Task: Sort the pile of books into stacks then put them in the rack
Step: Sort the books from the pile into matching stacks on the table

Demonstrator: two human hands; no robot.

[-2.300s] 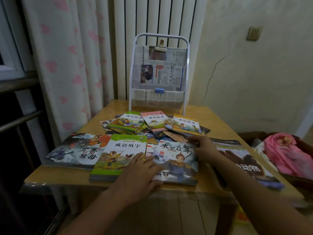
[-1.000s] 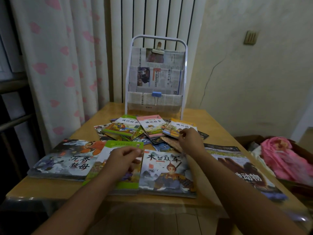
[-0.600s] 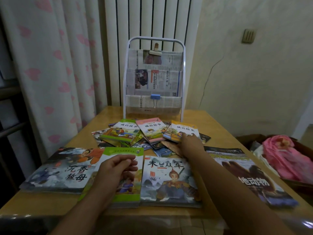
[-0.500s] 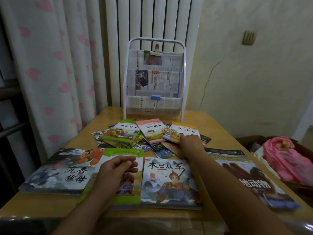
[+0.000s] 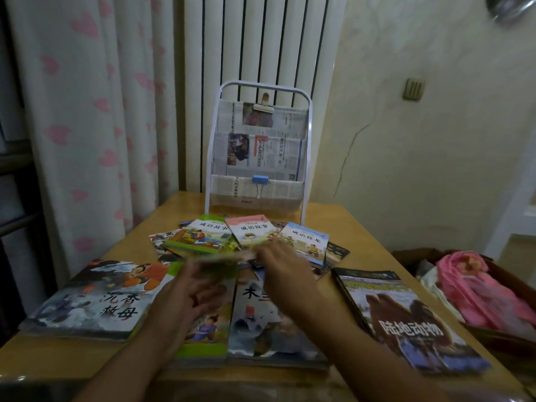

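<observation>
The head view shows a wooden table (image 5: 342,224) with books spread on it and a white metal rack (image 5: 259,146) standing at its far edge. The right hand (image 5: 285,265) reaches across the middle of the table and carries a thin book (image 5: 223,261), which is blurred from motion, toward the green-covered stack (image 5: 207,317) in the near row. Its fingers seem to pinch the right end of this book, but the blur hides the exact grip. The left hand (image 5: 188,297) lies over the green-covered stack with the fingers loosely spread, and it is hard to tell if they touch the coming book or only wait for it.

To do this step well, the person should probably lower the book flat, let the left hand guide its edges to the stack below, and release only when the corners agree, because thin glossy covers slide easily.

The near row has also a large book with an orange figure (image 5: 95,297) at the left, a book with a warrior picture (image 5: 261,323) just beside the green stack, and a camel book (image 5: 406,320) at the right. The unsorted pile (image 5: 252,236) lies behind them, near the rack.

The pockets of the rack are lined with newspaper (image 5: 261,152), held by a wooden clip (image 5: 263,107) and a blue binder clip (image 5: 260,181); no book stands in them yet. At the right, a brown box (image 5: 504,335) holds pink cloth (image 5: 475,288).
</observation>
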